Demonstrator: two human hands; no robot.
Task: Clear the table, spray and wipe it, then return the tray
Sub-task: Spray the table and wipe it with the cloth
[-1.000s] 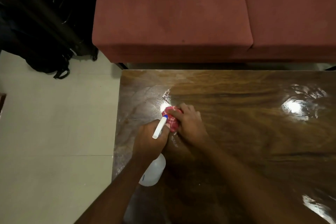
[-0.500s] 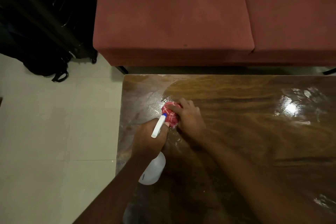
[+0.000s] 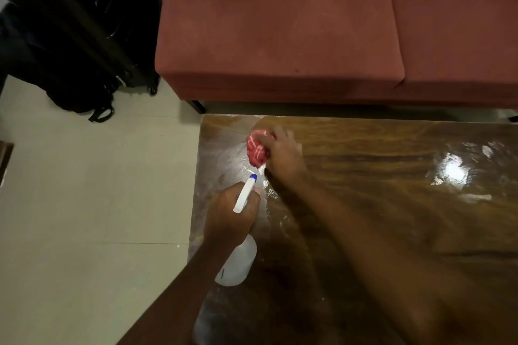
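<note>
Wiping stage, at the far left corner of the wooden table (image 3: 392, 218).
The red checked cloth (image 3: 256, 151) is soft and bunched on the wet surface, and is best held as a wad. The right hand (image 3: 284, 155) grips it with the arm extended. The left hand (image 3: 229, 217) is curled round the neck of the spray bottle (image 3: 237, 262), which is judged light and slippery if wet.
</note>
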